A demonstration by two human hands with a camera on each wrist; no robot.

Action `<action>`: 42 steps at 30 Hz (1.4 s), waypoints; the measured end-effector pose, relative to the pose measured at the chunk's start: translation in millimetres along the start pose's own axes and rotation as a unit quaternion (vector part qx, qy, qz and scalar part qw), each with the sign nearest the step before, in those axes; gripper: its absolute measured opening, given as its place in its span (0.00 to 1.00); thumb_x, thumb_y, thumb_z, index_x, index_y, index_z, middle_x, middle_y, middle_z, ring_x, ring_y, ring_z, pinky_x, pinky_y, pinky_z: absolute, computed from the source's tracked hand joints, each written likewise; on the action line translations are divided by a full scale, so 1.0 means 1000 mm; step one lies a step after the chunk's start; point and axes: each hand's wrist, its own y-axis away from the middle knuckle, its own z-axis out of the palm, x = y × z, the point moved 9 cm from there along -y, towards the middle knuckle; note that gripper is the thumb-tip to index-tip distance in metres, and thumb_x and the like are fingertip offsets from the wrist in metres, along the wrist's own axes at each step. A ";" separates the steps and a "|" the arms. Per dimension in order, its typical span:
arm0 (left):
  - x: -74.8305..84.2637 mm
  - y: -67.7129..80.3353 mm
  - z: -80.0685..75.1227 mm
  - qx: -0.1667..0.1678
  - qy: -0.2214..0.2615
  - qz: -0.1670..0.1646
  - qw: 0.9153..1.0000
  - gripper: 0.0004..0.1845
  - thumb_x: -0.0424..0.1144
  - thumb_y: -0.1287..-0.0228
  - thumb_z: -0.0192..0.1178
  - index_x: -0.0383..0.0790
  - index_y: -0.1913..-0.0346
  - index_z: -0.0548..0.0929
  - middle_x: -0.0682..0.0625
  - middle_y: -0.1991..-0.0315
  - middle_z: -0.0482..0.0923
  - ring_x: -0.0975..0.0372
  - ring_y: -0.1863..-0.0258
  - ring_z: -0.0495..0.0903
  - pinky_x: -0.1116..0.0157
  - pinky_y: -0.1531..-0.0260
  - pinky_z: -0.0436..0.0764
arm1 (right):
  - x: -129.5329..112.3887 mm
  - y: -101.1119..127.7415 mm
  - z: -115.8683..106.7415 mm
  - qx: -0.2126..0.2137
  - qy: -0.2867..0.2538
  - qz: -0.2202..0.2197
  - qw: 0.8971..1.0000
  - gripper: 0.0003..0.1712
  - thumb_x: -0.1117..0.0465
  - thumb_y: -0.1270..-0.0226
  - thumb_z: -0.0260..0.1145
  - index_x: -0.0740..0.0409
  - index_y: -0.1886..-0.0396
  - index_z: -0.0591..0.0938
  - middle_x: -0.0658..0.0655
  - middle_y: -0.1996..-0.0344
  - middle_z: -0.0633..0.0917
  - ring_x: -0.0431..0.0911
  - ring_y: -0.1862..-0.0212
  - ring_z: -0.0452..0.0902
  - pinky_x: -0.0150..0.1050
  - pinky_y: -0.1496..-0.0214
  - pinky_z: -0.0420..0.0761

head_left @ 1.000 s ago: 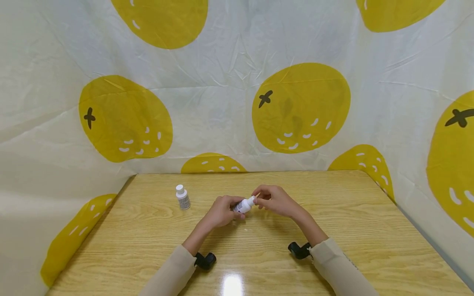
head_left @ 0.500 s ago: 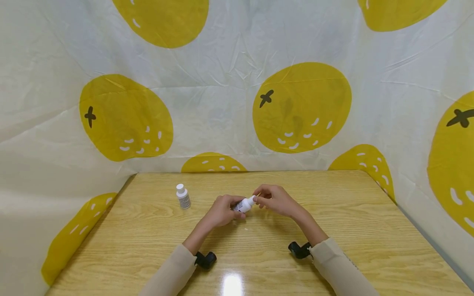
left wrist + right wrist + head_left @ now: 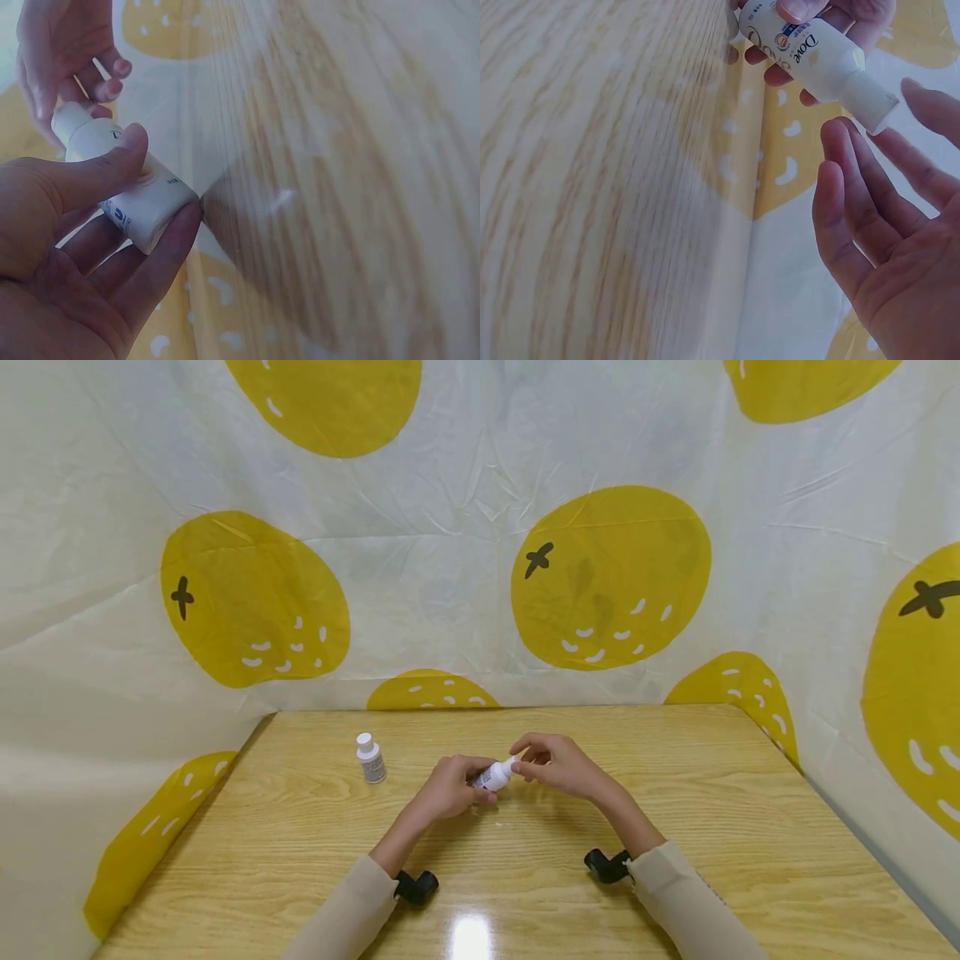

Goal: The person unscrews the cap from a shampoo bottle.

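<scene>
One wooden table [image 3: 675, 827], lemon-print sheet [image 3: 480, 527] behind, second bottle [image 3: 370, 759] standing.

I am looking into a makeshift recording booth, not a lived-in room: a glossy wooden table [image 3: 675, 827] is boxed in on three sides by a creased white sheet [image 3: 450, 527] printed with big yellow fruits.

Label on standing bottle [image 3: 371, 759] unreadable
</scene>
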 end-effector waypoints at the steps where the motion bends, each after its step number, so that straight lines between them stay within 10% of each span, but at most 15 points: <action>1: 0.000 0.000 0.000 0.000 -0.002 0.001 1.000 0.19 0.39 0.41 0.77 0.48 0.46 0.89 0.52 0.54 0.89 0.62 0.58 0.82 0.59 0.54 0.81 | 0.001 0.000 0.000 0.001 0.001 0.004 1.000 0.18 0.56 0.25 0.67 0.64 0.45 0.83 0.70 0.59 0.89 0.63 0.60 0.86 0.51 0.59 0.85; 8: 0.001 0.001 0.000 0.001 -0.001 -0.002 1.000 0.20 0.39 0.41 0.76 0.48 0.44 0.89 0.52 0.53 0.89 0.62 0.57 0.82 0.58 0.53 0.81 | 0.005 -0.001 -0.001 0.013 0.012 0.022 1.000 0.12 0.55 0.24 0.66 0.60 0.52 0.85 0.68 0.62 0.88 0.61 0.61 0.86 0.40 0.62 0.83; 29: 0.000 0.001 0.000 0.002 -0.003 -0.006 1.000 0.19 0.39 0.41 0.76 0.48 0.45 0.89 0.52 0.54 0.90 0.62 0.57 0.82 0.58 0.53 0.81 | 0.004 0.000 0.000 0.003 0.000 0.014 1.000 0.16 0.56 0.23 0.65 0.63 0.47 0.84 0.69 0.61 0.88 0.62 0.61 0.86 0.55 0.58 0.85; 42: 0.001 0.001 -0.001 0.003 -0.001 -0.007 1.000 0.21 0.38 0.41 0.76 0.47 0.43 0.89 0.51 0.51 0.90 0.61 0.55 0.83 0.57 0.51 0.81 | 0.004 0.000 -0.001 0.009 0.012 0.020 1.000 0.12 0.58 0.24 0.66 0.62 0.50 0.86 0.69 0.60 0.88 0.61 0.60 0.85 0.38 0.62 0.82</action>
